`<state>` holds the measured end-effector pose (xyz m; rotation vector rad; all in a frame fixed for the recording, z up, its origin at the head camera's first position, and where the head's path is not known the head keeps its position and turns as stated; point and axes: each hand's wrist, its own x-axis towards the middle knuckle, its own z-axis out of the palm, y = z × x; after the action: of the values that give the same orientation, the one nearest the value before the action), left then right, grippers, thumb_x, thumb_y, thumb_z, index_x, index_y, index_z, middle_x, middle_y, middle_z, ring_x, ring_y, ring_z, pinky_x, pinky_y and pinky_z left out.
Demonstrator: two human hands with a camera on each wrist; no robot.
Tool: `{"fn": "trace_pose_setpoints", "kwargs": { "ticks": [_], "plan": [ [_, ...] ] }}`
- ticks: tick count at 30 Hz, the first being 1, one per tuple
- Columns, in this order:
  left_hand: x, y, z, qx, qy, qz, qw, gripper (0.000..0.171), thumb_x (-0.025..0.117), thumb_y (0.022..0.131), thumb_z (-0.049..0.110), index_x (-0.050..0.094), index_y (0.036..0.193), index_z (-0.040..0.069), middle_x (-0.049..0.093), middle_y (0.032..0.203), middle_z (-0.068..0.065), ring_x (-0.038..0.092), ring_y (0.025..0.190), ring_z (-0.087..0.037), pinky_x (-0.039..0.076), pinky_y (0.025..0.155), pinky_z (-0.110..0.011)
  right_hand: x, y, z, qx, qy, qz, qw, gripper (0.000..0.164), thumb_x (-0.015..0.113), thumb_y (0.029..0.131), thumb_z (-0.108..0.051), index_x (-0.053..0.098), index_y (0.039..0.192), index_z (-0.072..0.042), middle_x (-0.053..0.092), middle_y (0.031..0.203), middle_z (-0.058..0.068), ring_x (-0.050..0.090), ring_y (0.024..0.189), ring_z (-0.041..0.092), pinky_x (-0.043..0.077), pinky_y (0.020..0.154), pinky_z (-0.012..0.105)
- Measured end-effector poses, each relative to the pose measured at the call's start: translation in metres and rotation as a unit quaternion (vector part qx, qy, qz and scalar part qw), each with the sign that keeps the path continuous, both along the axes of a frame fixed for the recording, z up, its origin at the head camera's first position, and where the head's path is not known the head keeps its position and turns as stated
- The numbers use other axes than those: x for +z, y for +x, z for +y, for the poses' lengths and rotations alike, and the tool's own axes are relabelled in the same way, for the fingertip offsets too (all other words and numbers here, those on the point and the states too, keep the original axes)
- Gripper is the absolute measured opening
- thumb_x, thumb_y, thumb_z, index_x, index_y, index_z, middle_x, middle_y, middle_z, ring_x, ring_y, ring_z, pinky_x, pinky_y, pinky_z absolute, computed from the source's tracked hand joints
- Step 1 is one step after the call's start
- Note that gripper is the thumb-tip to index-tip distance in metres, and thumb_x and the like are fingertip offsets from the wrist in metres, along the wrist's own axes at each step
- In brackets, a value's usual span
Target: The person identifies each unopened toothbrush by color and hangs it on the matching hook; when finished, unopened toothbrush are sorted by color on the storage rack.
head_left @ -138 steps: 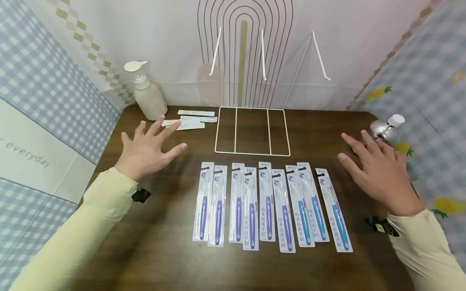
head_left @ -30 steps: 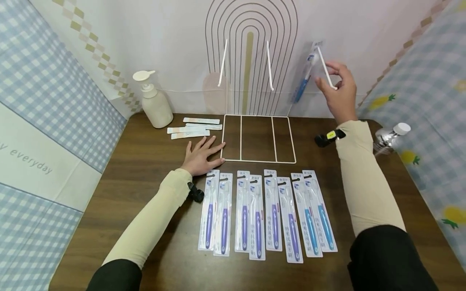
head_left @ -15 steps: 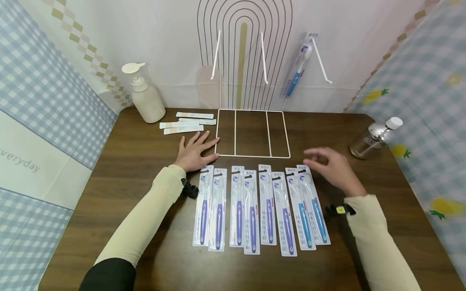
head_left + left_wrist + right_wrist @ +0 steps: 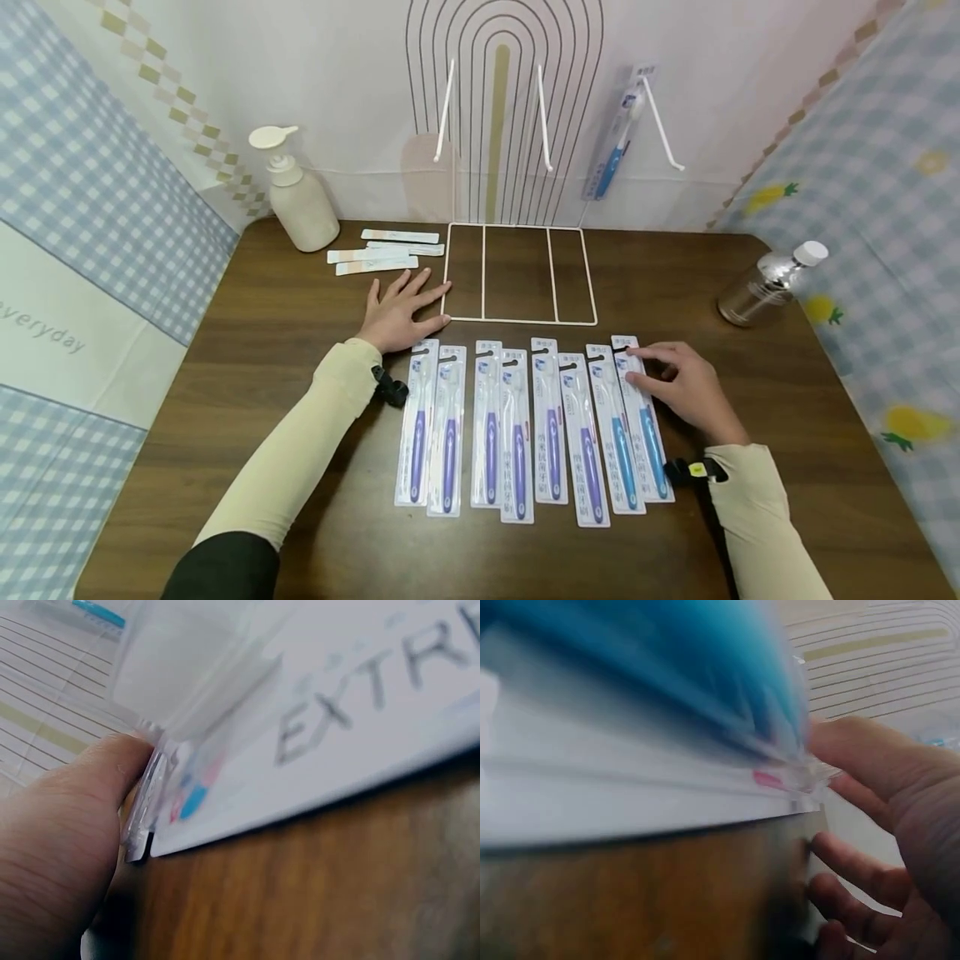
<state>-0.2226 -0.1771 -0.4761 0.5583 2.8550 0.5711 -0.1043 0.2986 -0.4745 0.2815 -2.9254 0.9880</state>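
One matte cream pump bottle (image 4: 302,212), four slim flat strips (image 4: 375,267), left hand (image 4: 393,323) with fingers spread apart on wood-grain table (image 4: 360,517), touching left edge of one white wire rack (image 4: 517,321) with three prongs (image 4: 544,125). Six purple toothbrushes (image 4: 520,467), then two blue toothbrushes (image 4: 623,458), lie in card-and-clear-plastic packs; another blue toothbrush (image 4: 611,171) hangs at right prong. Right hand (image 4: 693,396), fingers curved, touches rightmost blue pack on table, can't tell if pinched; one clear, white-capped bottle (image 4: 759,292) farther right.
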Motion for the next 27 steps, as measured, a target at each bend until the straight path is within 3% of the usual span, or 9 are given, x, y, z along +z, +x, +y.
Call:
{"fn": "trace_pose_setpoints", "kwargs": {
  "ticks": [4,9,12,17,23,27],
  "plan": [
    [0.001,0.001,0.001,-0.001,0.006,-0.001,1.0000,0.069,0.052,0.103,0.068,0.032,0.165,0.045,0.012,0.178,0.004,0.002,0.163,-0.027,-0.013,0.122,-0.067,0.012,-0.001,-0.001,-0.013,-0.043,0.023,0.999,0.037,0.082,0.096,-0.024,0.076,0.131,-0.013,0.074,0.104,0.010,0.060,0.070,0.015,0.049,0.060,0.024],
    [0.003,0.002,0.002,0.004,0.005,0.002,1.0000,0.069,0.052,0.103,0.067,0.032,0.165,0.045,0.011,0.178,0.004,0.002,0.163,-0.026,-0.012,0.122,-0.067,0.049,-0.010,-0.010,-0.014,-0.051,0.107,0.993,0.039,0.082,0.095,-0.013,0.075,0.132,-0.017,0.073,0.092,0.004,0.053,0.058,0.012,0.042,0.051,0.021],
    [0.003,0.002,0.001,0.004,0.000,0.003,1.0000,0.069,0.052,0.103,0.067,0.032,0.165,0.045,0.011,0.178,0.004,0.002,0.163,-0.026,-0.012,0.122,-0.067,0.078,-0.017,-0.018,-0.013,-0.046,0.178,0.983,0.043,0.084,0.092,-0.009,0.075,0.133,-0.019,0.074,0.094,0.004,0.045,0.052,0.008,0.036,0.047,0.020],
    [0.004,0.003,0.001,0.003,0.002,0.002,1.0000,0.069,0.053,0.103,0.067,0.033,0.165,0.044,0.012,0.178,0.004,0.002,0.163,-0.027,-0.013,0.122,-0.068,0.125,-0.026,-0.036,-0.032,-0.071,0.279,0.957,0.048,0.086,0.087,0.000,0.075,0.132,-0.013,0.076,0.097,0.010,0.041,0.053,0.002,0.032,0.050,0.015],
    [0.002,0.001,0.000,0.008,0.006,0.005,0.9999,0.069,0.053,0.103,0.067,0.033,0.165,0.045,0.012,0.177,0.004,0.003,0.163,-0.026,-0.012,0.122,-0.067,0.170,-0.032,-0.062,-0.066,-0.112,0.317,0.940,0.041,0.083,0.090,0.002,0.075,0.130,-0.007,0.076,0.104,0.018,0.040,0.056,0.001,0.032,0.055,0.012],
    [0.001,0.001,0.001,0.007,0.007,0.003,0.9999,0.069,0.053,0.103,0.067,0.034,0.165,0.045,0.012,0.177,0.004,0.003,0.163,-0.026,-0.012,0.123,-0.067,0.178,-0.040,-0.067,-0.066,-0.123,0.329,0.934,0.040,0.082,0.091,0.000,0.076,0.130,-0.007,0.077,0.106,0.019,0.041,0.055,-0.001,0.034,0.056,0.010]
  ]
}}
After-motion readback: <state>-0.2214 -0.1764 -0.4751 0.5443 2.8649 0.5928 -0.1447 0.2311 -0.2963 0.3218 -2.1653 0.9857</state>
